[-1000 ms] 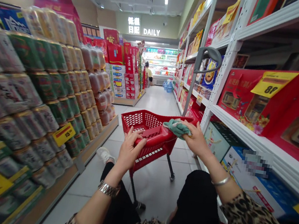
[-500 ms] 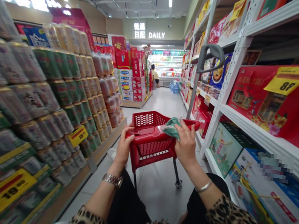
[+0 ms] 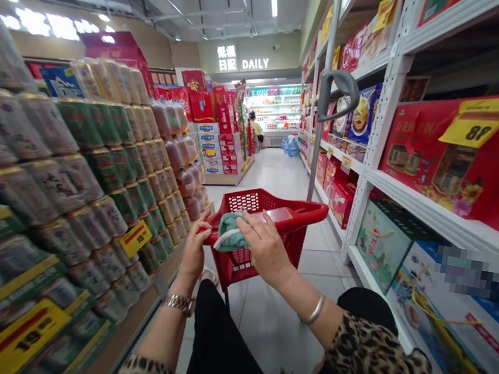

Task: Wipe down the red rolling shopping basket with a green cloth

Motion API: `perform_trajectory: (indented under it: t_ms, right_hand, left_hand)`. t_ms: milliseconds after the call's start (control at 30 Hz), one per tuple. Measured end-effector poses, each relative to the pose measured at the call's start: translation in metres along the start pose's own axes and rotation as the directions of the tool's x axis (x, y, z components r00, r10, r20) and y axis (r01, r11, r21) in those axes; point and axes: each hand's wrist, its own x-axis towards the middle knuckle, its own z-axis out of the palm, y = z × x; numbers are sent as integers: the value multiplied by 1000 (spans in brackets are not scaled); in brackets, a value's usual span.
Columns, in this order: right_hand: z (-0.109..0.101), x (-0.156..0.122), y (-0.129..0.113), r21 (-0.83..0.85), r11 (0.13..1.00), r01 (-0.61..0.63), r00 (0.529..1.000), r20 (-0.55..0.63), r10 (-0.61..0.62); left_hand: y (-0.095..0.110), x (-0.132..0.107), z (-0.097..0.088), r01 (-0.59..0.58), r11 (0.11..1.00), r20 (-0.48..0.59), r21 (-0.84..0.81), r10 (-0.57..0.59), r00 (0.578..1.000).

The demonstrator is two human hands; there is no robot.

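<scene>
Green cloth, bunched, lies at the near left corner of the red cart's rim. The right hand is clamped down on it, fingers over the top; the left hand is closed on the rim just beside. In my judgement, good wiping here calls for flat, even pressure along the rim, the left hand steadying the cart and shifting clear so its patch is covered too. Not verifiable: the cloth's underside, the right thumb's grip, and the rim beneath both. The cart's wheels are out of sight behind the right forearm and legs. Farther out, the yellow price tag on the shelf is smeared, and one carton below is partly pixelated.
</scene>
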Motion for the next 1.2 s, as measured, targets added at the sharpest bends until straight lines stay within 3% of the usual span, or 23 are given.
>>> perform_trajectory:
  t_ms: [367, 567, 700, 833, 967, 1100, 1200]
  right_hand:
    - [-38, -26, 77, -68, 970, -233, 970, -82, 228]
    - [-56, -44, 136, -123, 916, -381, 921, -140, 364]
    - [-54, -41, 156, -100, 883, -459, 882, -175, 438]
    - [-40, -21, 148, 1, 914, -406, 910, -85, 405]
    - [-23, 2, 125, 72, 953, -295, 955, 10, 295]
    - [-17, 12, 109, 92, 968, -234, 972, 52, 230]
    - [-17, 11, 104, 70, 972, -225, 974, 46, 222]
  left_hand:
    - [-3, 17, -21, 122, 971, 36, -205, -117, 992]
    - [0, 23, -19, 172, 952, 44, -254, -166, 985]
    - [-1, 26, -12, 150, 967, 62, -206, -140, 988]
    - [-3, 33, -10, 102, 993, 74, -55, -97, 992]
    - [13, 37, -10, 52, 961, 113, 271, -85, 990]
    - [44, 28, 17, -130, 708, 72, 694, 112, 991]
    - [57, 14, 52, -181, 547, 103, 817, 170, 980]
